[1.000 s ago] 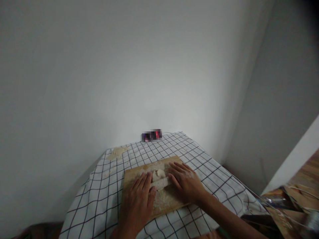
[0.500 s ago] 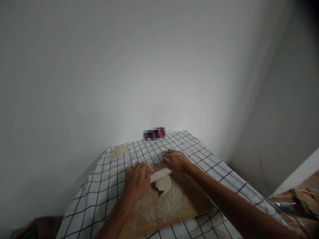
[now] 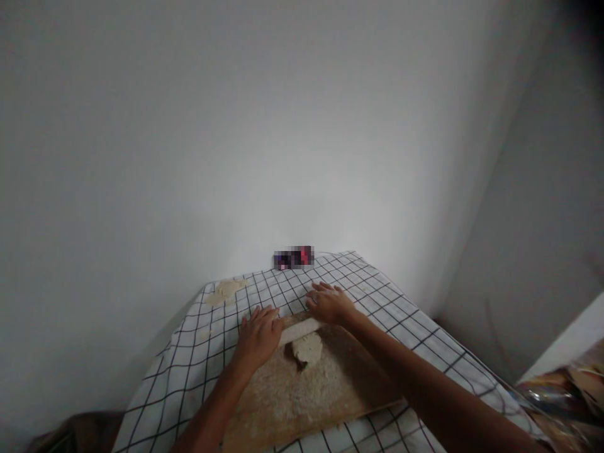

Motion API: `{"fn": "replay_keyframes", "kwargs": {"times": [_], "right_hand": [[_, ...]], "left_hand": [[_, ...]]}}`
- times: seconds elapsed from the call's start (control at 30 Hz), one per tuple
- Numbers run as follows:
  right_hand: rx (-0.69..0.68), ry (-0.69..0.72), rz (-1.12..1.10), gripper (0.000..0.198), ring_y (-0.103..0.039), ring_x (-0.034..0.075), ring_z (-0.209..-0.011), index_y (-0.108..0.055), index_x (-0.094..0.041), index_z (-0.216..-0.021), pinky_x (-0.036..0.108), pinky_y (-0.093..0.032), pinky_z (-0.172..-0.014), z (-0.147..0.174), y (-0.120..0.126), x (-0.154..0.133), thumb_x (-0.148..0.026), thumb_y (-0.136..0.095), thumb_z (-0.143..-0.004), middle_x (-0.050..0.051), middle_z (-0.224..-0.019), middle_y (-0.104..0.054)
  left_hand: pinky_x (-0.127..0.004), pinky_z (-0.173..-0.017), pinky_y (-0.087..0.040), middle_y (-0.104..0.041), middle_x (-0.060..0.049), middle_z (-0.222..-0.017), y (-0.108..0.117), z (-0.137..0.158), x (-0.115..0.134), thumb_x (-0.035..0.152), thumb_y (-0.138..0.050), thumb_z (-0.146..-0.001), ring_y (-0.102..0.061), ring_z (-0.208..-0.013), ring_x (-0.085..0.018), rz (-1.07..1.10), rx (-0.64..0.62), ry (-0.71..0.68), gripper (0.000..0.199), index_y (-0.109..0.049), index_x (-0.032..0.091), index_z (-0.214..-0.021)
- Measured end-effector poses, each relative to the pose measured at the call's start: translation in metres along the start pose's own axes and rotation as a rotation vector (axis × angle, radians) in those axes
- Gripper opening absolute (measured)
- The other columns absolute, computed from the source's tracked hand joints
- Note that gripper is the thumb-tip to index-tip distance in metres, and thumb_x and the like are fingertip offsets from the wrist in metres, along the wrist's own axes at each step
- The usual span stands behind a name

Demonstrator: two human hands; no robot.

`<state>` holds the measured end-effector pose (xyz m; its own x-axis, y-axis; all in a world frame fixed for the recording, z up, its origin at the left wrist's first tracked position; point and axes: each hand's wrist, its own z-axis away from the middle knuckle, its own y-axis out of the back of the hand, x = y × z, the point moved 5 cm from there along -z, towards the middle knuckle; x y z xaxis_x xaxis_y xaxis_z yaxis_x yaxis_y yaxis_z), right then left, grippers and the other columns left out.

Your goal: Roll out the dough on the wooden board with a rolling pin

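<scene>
A pale wooden rolling pin (image 3: pixel 301 330) lies across the far part of a floury wooden board (image 3: pixel 287 402). My left hand (image 3: pixel 259 333) is on its left end and my right hand (image 3: pixel 331 304) on its right end, palms down with the fingers reaching forward over the pin. Both hands hide the pin's ends. Just on the near side of the pin, touching or almost touching it, is a small uneven piece of dough (image 3: pixel 309 349), with a dark shadow along its lower left edge.
A checked white cloth (image 3: pixel 377 289) covers the table under the board. At its far left corner lies a thin, irregular sheet of dough (image 3: pixel 227 290). Against the wall stands a small blurred-out dark and red object (image 3: pixel 293 257). Shiny packages (image 3: pixel 557 396) are at the lower right.
Both hands and the rolling pin have shifted slightly away from me over the board. The dough's outline looks a little more rounded. My view has tilted slightly.
</scene>
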<state>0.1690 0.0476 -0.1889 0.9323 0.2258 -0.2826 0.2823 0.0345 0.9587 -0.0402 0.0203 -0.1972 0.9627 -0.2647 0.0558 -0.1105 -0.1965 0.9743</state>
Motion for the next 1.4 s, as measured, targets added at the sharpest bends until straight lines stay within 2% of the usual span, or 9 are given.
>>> {"fn": "replay_keyframes", "kwargs": {"times": [0.1,0.23,0.43,0.53,0.7,0.87,1.03,1.2,1.4], "right_hand": [[0.044,0.017,0.024,0.052,-0.042,0.031,-0.161,-0.068,-0.026,-0.148,0.059,-0.034,-0.129,0.014,0.003,-0.004,-0.042,-0.034,-0.114,0.01,-0.171,-0.05],[0.107,0.047,0.067,0.052,-0.051,0.03,-0.154,-0.072,-0.024,-0.143,0.057,-0.037,-0.127,0.04,0.006,-0.009,-0.04,-0.031,-0.115,0.011,-0.164,-0.059],[0.23,0.062,0.059,0.053,-0.054,0.03,-0.152,-0.074,-0.02,-0.139,0.053,-0.04,-0.127,0.093,0.001,-0.015,-0.038,-0.031,-0.116,0.013,-0.158,-0.064],[0.295,0.047,0.015,0.052,-0.056,0.029,-0.151,-0.071,-0.02,-0.144,0.052,-0.04,-0.127,0.125,-0.012,-0.016,-0.039,-0.032,-0.116,0.013,-0.158,-0.064],[0.365,0.059,-0.039,0.051,-0.052,0.03,-0.154,-0.066,-0.025,-0.153,0.056,-0.036,-0.131,0.156,-0.03,-0.019,-0.044,-0.038,-0.115,0.01,-0.164,-0.058],[0.291,0.079,-0.034,0.048,-0.058,0.03,-0.149,-0.074,-0.024,-0.141,0.052,-0.041,-0.128,0.139,-0.014,-0.019,-0.045,-0.039,-0.115,0.01,-0.156,-0.066],[0.211,0.1,-0.003,0.048,-0.056,0.028,-0.151,-0.077,-0.023,-0.135,0.045,-0.045,-0.126,0.106,0.004,-0.017,-0.041,-0.036,-0.116,0.009,-0.155,-0.068],[0.182,0.078,0.036,0.049,-0.055,0.027,-0.152,-0.078,-0.023,-0.134,0.043,-0.041,-0.128,0.07,0.008,-0.009,-0.038,-0.036,-0.115,0.011,-0.156,-0.066],[0.104,0.01,0.018,0.047,-0.061,0.027,-0.145,-0.078,-0.025,-0.132,0.042,-0.049,-0.118,0.028,0.012,0.0,-0.039,-0.037,-0.112,0.009,-0.153,-0.069]], "left_hand": [[-0.065,-0.129,-0.039,-0.063,-0.011,-0.161,0.005,0.012,0.006,0.026,-0.04,-0.109,-0.049,-0.157,-0.036,-0.007,0.038,-0.004,0.05,-0.07,0.019,-0.149],[-0.07,-0.129,-0.038,-0.066,-0.012,-0.156,0.009,0.032,0.014,0.025,-0.04,-0.108,-0.051,-0.156,-0.037,-0.035,0.198,-0.111,0.051,-0.069,0.017,-0.149],[-0.06,-0.128,-0.047,-0.064,-0.009,-0.16,0.007,0.072,0.023,0.027,-0.037,-0.111,-0.051,-0.157,-0.031,-0.007,0.413,-0.27,0.052,-0.064,0.018,-0.154],[-0.05,-0.132,-0.045,-0.058,-0.004,-0.166,0.009,0.088,0.026,0.028,-0.035,-0.112,-0.046,-0.16,-0.025,0.039,0.382,-0.293,0.052,-0.063,0.024,-0.156],[-0.055,-0.133,-0.042,-0.058,-0.005,-0.165,0.012,0.104,0.026,0.03,-0.034,-0.112,-0.051,-0.157,-0.027,0.081,0.257,-0.363,0.056,-0.053,0.024,-0.165],[-0.052,-0.129,-0.047,-0.063,-0.008,-0.16,0.013,0.096,0.025,0.031,-0.033,-0.112,-0.059,-0.15,-0.026,0.088,0.192,-0.309,0.056,-0.059,0.019,-0.16],[-0.048,-0.132,-0.044,-0.062,-0.008,-0.161,0.019,0.071,0.028,0.031,-0.03,-0.114,-0.055,-0.153,-0.025,0.104,0.128,-0.245,0.055,-0.065,0.016,-0.154],[-0.059,-0.131,-0.041,-0.062,-0.011,-0.16,0.016,0.04,0.022,0.029,-0.035,-0.112,-0.052,-0.156,-0.032,0.076,0.05,-0.166,0.053,-0.065,0.016,-0.153],[-0.062,-0.131,-0.036,-0.058,-0.012,-0.165,0.008,0.008,0.009,0.029,-0.039,-0.111,-0.045,-0.16,-0.034,0.078,-0.029,-0.049,0.051,-0.064,0.019,-0.154]]}}
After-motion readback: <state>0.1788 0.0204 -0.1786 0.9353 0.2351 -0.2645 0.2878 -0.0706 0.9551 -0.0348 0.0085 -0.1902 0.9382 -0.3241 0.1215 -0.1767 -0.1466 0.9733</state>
